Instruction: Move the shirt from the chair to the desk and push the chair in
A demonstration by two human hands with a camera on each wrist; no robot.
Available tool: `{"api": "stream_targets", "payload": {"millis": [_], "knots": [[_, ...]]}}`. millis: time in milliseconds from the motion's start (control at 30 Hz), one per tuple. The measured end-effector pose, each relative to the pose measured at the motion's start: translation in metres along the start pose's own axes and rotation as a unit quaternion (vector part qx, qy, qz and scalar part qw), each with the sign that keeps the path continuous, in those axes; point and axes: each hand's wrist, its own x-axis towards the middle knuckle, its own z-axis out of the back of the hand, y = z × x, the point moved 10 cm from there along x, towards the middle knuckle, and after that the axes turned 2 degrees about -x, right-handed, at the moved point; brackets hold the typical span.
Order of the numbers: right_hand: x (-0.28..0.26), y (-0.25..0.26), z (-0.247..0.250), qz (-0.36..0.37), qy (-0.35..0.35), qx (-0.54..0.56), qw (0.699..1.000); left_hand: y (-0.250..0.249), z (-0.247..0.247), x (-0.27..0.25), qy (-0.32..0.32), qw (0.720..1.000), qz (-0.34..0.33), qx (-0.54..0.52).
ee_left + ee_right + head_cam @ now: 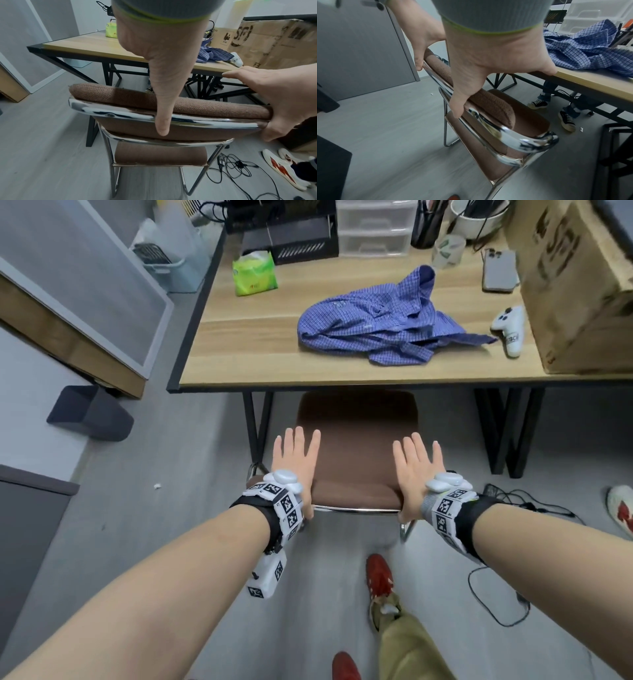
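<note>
shirt (387, 323) is already on the surface (239, 350), a crumpled blue pile near the middle, so only the chair push is left. chair (356, 440) sits with the front of its seat just under the surface edge and its back still out.

left hand (296, 460) and right hand (416, 467) both lie on the top of the chair back, fingers straight and spread over the front, thumbs hooked behind the shiny metal bar. the grip is more of a flat press than a tight hold.

what could go wrong: both hands push high up on the back, so the chair could tip forward if its legs catch on the floor. the hands sit loose, so they could slip off the smooth bar. black cables (524, 505) lie on the floor near the chair's right side, and a leg might snag one. another person's shoes show under the surface in the right wrist view; it is hard to tell how close they are, but the seat could bump them.
</note>
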Motion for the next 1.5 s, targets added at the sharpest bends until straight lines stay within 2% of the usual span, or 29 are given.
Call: {"api": "stream_targets", "payload": {"millis": [233, 600, 866, 1266, 1499], "knots": [[0.076, -0.034, 0.040, 0.020, -0.029, -0.012, 0.999, 0.006, 0.051, 0.084, -0.044, 0.999, 0.023, 0.003], [0.154, -0.072, 0.069, 0.003, -0.027, -0.022, 0.999, 0.011, 0.089, 0.160, -0.076, 0.997, 0.022, -0.026], [0.169, -0.079, 0.071, 0.012, -0.011, -0.048, 0.999, 0.006, 0.081, 0.179, 0.016, 1.000, -0.009, -0.005], [0.169, -0.084, 0.074, 0.009, -0.006, -0.057, 0.998, -0.004, 0.087, 0.180, 0.010, 0.999, -0.043, -0.001], [0.169, -0.078, 0.091, 0.037, -0.015, -0.019, 0.999, -0.005, 0.116, 0.180, -0.001, 0.996, -0.078, -0.035]]}}
